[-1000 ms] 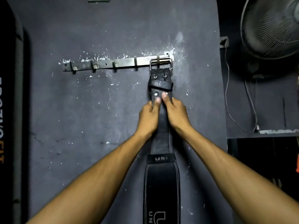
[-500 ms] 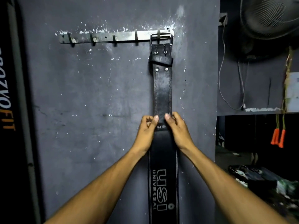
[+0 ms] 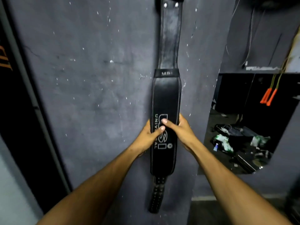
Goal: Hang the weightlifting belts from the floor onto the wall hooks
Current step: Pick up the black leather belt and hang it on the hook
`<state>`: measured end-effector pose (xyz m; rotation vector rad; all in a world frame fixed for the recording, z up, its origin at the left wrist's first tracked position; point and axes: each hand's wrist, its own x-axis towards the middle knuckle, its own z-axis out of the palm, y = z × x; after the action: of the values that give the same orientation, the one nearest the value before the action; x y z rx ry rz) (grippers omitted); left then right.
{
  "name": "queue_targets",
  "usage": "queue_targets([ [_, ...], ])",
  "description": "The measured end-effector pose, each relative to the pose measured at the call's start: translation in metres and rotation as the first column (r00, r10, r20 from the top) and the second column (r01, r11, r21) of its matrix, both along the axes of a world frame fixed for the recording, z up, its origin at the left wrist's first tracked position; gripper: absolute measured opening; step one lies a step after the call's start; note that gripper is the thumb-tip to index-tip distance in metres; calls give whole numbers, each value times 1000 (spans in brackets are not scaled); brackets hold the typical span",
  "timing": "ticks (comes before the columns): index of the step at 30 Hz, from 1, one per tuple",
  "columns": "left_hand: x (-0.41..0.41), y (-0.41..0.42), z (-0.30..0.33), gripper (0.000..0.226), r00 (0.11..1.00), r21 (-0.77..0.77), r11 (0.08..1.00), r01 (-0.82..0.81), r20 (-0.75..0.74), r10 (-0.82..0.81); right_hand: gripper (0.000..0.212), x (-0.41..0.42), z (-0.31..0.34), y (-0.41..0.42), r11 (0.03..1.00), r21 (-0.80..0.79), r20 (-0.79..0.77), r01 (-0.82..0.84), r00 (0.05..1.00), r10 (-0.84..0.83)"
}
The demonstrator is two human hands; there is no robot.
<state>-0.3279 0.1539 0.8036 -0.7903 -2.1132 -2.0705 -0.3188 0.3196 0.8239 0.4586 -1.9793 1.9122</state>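
Note:
A black leather weightlifting belt [image 3: 165, 95] hangs straight down the grey wall [image 3: 97, 95]. Its top end runs out of the frame, so the hook rail is not in view. The wide padded middle carries white "USI UNIVERSAL" lettering, and the narrow perforated tail dangles below. My left hand [image 3: 148, 135] grips the belt's left edge at the lettering, thumb across the front. On the opposite edge, my right hand [image 3: 180, 130] holds the belt at the same height, its thumb laid over the front face.
A dark framed panel [image 3: 24, 111] with orange lettering stands at the left. Right of the wall is an opening with orange-handled skipping ropes [image 3: 268, 96] hanging and clutter [image 3: 235, 140] on the floor. Thin cables [image 3: 248, 38] run down the upper right wall.
Both hands have slid down the hanging belt from the narrow upper strap to the wide lettered section. The view has dropped, so the hook rail and buckle have left the frame.

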Motion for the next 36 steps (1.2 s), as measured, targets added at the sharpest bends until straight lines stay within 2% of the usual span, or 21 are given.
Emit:
queue_targets([
  [3,12,-3,-39,41,994,-16,1000,-5,109,7,42,13,-31,-2,993,77,23,91,995,-93],
  [6,19,-1,-47,31,991,64,998,-5,135,-3,40,25,-37,-5,993,21,18,119,993,-120],
  [8,25,-3,-57,32,988,7,999,45,145,-46,49,35,-49,-3,993,38,58,114,992,-116],
  [10,30,-9,-83,41,982,-119,988,102,168,-81,58,45,-71,2,988,103,110,116,986,-127],
  [13,38,-18,-119,43,983,-281,959,44,185,10,55,54,-101,9,967,221,131,128,978,-160],
  [17,36,-18,-128,46,979,-285,959,-4,196,62,49,54,-118,11,967,201,130,154,975,-182],
  [21,36,-16,-153,47,957,-333,942,-33,261,125,63,57,-174,20,934,352,301,61,938,-174],
  [24,45,-19,-194,57,913,-437,892,-119,305,271,62,56,-230,35,897,438,432,61,861,-269],
  [27,67,-24,-240,53,814,-454,874,-175,432,388,61,53,-279,42,890,454,568,46,754,-329],
  [33,141,-47,-326,38,566,-465,852,-240,646,512,55,70,-362,21,851,465,719,-244,664,-203],
  [36,173,-65,-358,9,531,-545,812,-209,634,562,54,82,-395,-4,801,442,782,-403,611,-124],
])
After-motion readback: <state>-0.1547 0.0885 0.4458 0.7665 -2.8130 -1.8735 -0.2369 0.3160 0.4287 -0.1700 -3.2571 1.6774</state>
